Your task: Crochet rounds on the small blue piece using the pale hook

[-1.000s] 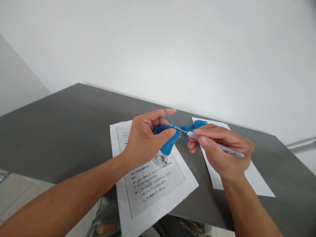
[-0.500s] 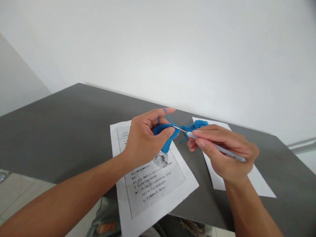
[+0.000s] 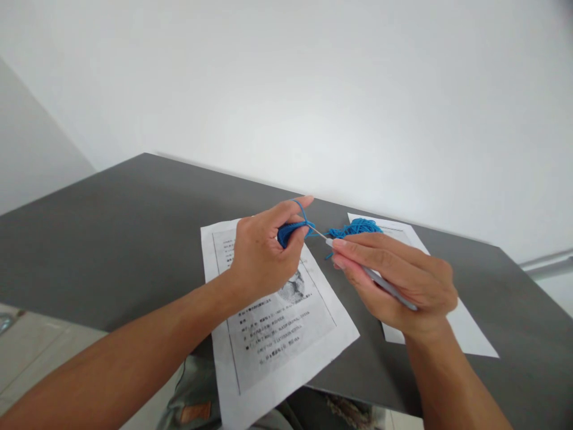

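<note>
My left hand [image 3: 268, 248] pinches a small blue crochet piece [image 3: 289, 233] between thumb and fingers, hiding much of it. A strand of blue yarn [image 3: 301, 209] loops over its raised index finger. In my right hand [image 3: 394, 275] is a crochet hook [image 3: 387, 289] with a grey handle, held like a pen. The hook's thin metal shaft points left, and its tip meets the crochet piece beside my left thumb. Behind my right fingers lies a loose tangle of blue yarn [image 3: 360, 227].
A printed sheet [image 3: 286, 352] with text and a picture lies under my left hand, overhanging the near table edge. Another white sheet [image 3: 470, 334] is beneath the yarn tangle and my right hand. The dark grey table [image 3: 179, 191] meets a white wall [image 3: 286, 107] at the back.
My right hand has shifted left and turned, tilting the hook's handle more steeply. My left hand has rotated slightly, so less of the crochet piece shows below the thumb.
</note>
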Demonstrator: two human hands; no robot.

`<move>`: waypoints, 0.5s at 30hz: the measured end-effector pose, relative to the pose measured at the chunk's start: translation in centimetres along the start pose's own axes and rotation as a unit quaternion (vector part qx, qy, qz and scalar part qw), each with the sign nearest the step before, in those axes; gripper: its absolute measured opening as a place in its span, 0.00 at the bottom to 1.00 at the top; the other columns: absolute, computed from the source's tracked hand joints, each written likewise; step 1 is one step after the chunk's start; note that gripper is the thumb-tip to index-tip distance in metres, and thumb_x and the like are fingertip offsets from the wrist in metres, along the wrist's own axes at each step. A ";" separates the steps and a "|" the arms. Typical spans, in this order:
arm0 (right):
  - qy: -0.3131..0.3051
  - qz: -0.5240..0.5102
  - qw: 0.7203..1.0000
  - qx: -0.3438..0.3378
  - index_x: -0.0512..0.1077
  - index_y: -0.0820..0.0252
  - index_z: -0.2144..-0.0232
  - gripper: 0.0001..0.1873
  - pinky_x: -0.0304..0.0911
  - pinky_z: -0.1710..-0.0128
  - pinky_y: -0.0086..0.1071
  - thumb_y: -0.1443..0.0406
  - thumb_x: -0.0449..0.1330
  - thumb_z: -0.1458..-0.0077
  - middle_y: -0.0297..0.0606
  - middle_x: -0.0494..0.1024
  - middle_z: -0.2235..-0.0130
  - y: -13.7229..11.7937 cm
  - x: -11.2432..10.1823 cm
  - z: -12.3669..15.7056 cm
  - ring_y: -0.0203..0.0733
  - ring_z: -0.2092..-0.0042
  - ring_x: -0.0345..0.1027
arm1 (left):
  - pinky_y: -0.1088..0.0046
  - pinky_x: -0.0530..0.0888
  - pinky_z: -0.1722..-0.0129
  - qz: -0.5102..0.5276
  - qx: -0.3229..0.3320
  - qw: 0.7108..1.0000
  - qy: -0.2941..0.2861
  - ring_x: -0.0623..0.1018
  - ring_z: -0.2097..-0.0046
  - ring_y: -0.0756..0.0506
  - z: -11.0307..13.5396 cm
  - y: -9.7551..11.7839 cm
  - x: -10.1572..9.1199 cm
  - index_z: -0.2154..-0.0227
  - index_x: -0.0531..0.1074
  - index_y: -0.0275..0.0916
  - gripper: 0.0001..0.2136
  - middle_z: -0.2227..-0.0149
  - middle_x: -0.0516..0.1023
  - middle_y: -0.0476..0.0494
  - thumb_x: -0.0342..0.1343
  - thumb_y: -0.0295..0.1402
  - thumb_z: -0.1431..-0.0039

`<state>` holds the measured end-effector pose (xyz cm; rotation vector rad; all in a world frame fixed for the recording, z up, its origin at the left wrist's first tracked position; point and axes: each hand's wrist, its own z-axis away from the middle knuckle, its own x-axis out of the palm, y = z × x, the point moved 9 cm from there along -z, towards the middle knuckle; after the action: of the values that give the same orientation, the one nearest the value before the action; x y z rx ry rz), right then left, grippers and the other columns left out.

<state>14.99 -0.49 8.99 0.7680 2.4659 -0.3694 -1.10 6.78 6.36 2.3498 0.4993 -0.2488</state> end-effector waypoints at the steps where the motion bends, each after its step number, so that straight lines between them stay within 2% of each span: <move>1: 0.007 -0.002 1.000 0.012 0.83 0.56 0.51 0.17 0.83 0.62 0.33 0.76 0.71 0.39 0.39 0.90 0.60 0.0 0.2 0.0 0.42 0.62 0.86 | 0.74 0.80 0.63 -0.013 0.017 1.000 0.006 0.84 0.69 0.49 0.0 0.2 -0.1 0.55 0.86 0.36 0.14 0.66 0.89 0.49 0.61 0.20 0.41; 4: 0.052 -0.032 0.994 0.090 0.83 0.53 0.53 0.15 0.82 0.66 0.34 0.75 0.70 0.38 0.36 0.90 0.63 0.6 0.6 0.5 0.42 0.66 0.86 | 0.73 0.80 0.61 -0.043 0.058 0.997 0.020 0.86 0.66 0.47 0.2 0.6 -0.2 0.58 0.85 0.38 0.11 0.62 0.91 0.46 0.61 0.20 0.39; 6: 0.088 -0.070 0.981 0.156 0.84 0.52 0.54 0.14 0.79 0.71 0.33 0.75 0.68 0.37 0.33 0.88 0.67 1.3 1.1 1.1 0.39 0.71 0.83 | 0.71 0.80 0.61 -0.049 0.055 0.997 0.019 0.86 0.66 0.46 0.3 0.4 -0.2 0.58 0.85 0.38 0.10 0.62 0.90 0.45 0.61 0.22 0.37; 8: 0.111 -0.089 0.973 0.181 0.84 0.51 0.55 0.13 0.78 0.73 0.34 0.74 0.67 0.36 0.32 0.87 0.67 1.5 1.6 1.5 0.39 0.73 0.81 | 0.70 0.79 0.61 -0.044 0.035 0.998 0.011 0.86 0.66 0.45 0.3 0.1 -0.1 0.57 0.85 0.39 0.09 0.64 0.90 0.45 0.62 0.25 0.36; 10: 0.115 -0.074 0.976 0.167 0.83 0.52 0.55 0.13 0.78 0.72 0.35 0.75 0.68 0.37 0.34 0.88 0.65 1.1 2.0 1.4 0.40 0.71 0.82 | 0.70 0.79 0.61 -0.034 0.019 0.999 0.002 0.86 0.66 0.45 0.3 -0.1 0.0 0.56 0.86 0.39 0.09 0.66 0.89 0.45 0.63 0.26 0.36; 13: 0.100 -0.033 0.989 0.102 0.82 0.52 0.52 0.16 0.81 0.69 0.36 0.75 0.68 0.37 0.37 0.89 0.62 0.1 2.3 0.8 0.42 0.68 0.83 | 0.70 0.79 0.63 -0.017 0.015 1.000 -0.008 0.85 0.67 0.45 0.3 0.3 0.2 0.57 0.87 0.40 0.10 0.65 0.89 0.45 0.62 0.26 0.38; 15: 0.092 -0.013 0.994 0.060 0.81 0.52 0.49 0.19 0.82 0.67 0.36 0.76 0.67 0.37 0.38 0.89 0.60 -0.3 2.4 0.6 0.42 0.65 0.84 | 0.69 0.79 0.62 0.011 -0.013 1.000 -0.018 0.84 0.67 0.45 0.3 0.1 0.4 0.55 0.87 0.41 0.12 0.66 0.89 0.47 0.63 0.26 0.38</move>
<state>13.36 0.07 7.24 0.8548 2.6469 -0.4779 -0.74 6.63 6.02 2.3211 0.4578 -0.2718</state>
